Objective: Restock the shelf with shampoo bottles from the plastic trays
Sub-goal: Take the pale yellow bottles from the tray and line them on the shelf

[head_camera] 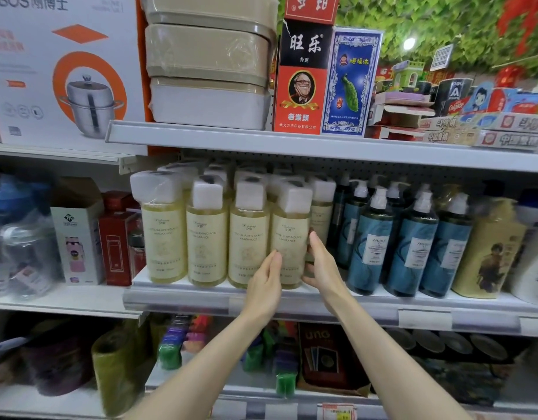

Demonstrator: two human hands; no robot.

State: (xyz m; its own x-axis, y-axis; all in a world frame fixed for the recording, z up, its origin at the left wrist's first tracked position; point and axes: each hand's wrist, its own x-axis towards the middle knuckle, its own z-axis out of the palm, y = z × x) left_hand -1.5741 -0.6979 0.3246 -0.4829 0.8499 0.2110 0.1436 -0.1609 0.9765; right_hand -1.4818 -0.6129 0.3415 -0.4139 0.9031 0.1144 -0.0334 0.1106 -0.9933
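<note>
A row of pale yellow shampoo bottles with white wrapped caps stands along the front of the middle shelf, with more of them behind. My left hand rests against the left side of the rightmost front yellow bottle. My right hand presses its right side. The bottle stands upright on the shelf, held between both hands. No plastic tray is in view.
Teal pump bottles stand close to the right of the yellow ones, then a cream bottle. Boxes and jars sit to the left. Above are stacked containers and card boxes; below, small goods.
</note>
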